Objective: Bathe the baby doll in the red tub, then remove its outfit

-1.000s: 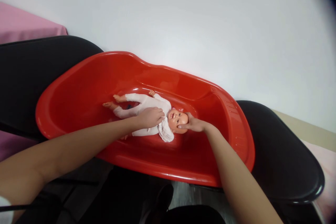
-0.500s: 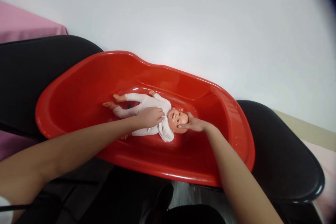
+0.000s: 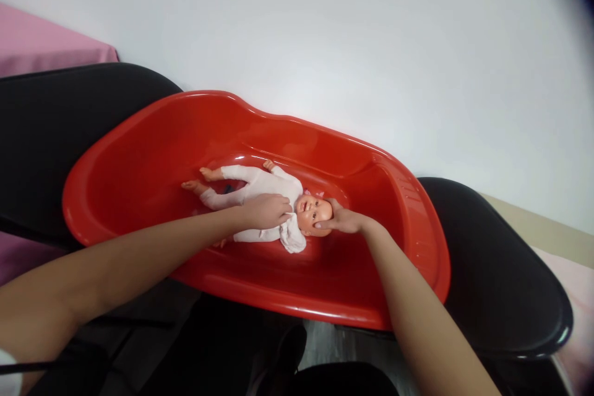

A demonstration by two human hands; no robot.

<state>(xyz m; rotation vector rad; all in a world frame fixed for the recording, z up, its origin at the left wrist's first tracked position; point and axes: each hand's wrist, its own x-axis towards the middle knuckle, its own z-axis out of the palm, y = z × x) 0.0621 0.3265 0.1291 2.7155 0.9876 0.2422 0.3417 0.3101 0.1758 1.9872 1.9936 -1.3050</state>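
Note:
A baby doll (image 3: 266, 184) in a white suit lies on its back in a red baby bathtub (image 3: 139, 154), feet to the left and head to the right. My left hand (image 3: 268, 210) is closed over the doll's chest, gripping a small white cloth (image 3: 293, 235) that hangs down beside its neck. With fingers behind the head and thumb on the forehead, my right hand (image 3: 346, 219) cups the doll's head (image 3: 318, 215). The left fingertips are partly hidden from me.
The tub rests between a black chair (image 3: 69, 136) on the left and another black chair (image 3: 501, 272) on the right. Behind it rises a white wall (image 3: 348, 37). Pink cloth (image 3: 51, 43) covers a surface at the far left.
My left hand and the white cloth have shifted slightly downward over the doll's chest. My right hand stays on the head.

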